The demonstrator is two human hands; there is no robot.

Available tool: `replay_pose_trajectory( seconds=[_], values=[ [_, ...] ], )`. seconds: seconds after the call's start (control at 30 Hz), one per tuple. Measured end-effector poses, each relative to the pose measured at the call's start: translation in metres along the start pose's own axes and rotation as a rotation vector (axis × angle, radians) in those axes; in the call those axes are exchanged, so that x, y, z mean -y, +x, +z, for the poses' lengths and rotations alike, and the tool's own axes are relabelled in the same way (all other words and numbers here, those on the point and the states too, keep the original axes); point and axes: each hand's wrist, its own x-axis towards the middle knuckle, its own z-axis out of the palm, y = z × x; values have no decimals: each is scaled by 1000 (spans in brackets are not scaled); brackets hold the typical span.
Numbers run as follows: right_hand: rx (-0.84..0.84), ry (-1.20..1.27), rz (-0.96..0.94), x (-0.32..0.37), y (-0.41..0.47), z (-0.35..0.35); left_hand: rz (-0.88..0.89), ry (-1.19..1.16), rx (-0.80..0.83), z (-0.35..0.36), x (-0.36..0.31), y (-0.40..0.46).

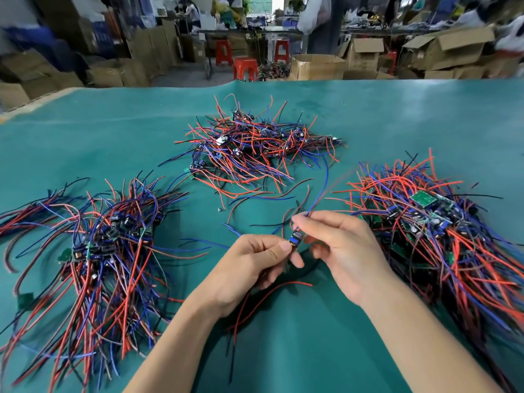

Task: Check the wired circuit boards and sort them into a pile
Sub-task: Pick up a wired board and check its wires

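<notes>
A small wired circuit board (295,239) is held up over the green mat (85,143), between my two hands. My left hand (255,265) pinches the board's lower end with thumb and forefinger. My right hand (337,242) pinches its blue and red wires just above the board, and the wires rise up and away. Three heaps of wired boards lie on the mat: a left pile (93,251), a far middle pile (255,146) and a right pile (442,234). A red wire (272,290) trails down below my hands.
Loose wires lie scattered on the mat between the piles. Beyond the table's far edge stand cardboard boxes (317,66), red plastic stools (245,68) and work tables with people in the background.
</notes>
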Motion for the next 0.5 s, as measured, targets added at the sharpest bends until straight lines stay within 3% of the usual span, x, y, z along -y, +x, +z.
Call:
replay_pose_trajectory(
  seconds=[0.23, 0.4, 0.5],
  values=[
    [-430, 82, -161, 19, 15, -35, -21, 75, 53, -1, -2, -3],
    [-529, 314, -141, 23, 16, -44, -28, 88, 73, -1, -2, -3],
    [-532, 362, -94, 26, 17, -48, 10, 29, -8, -1, 0, -1]
  ],
)
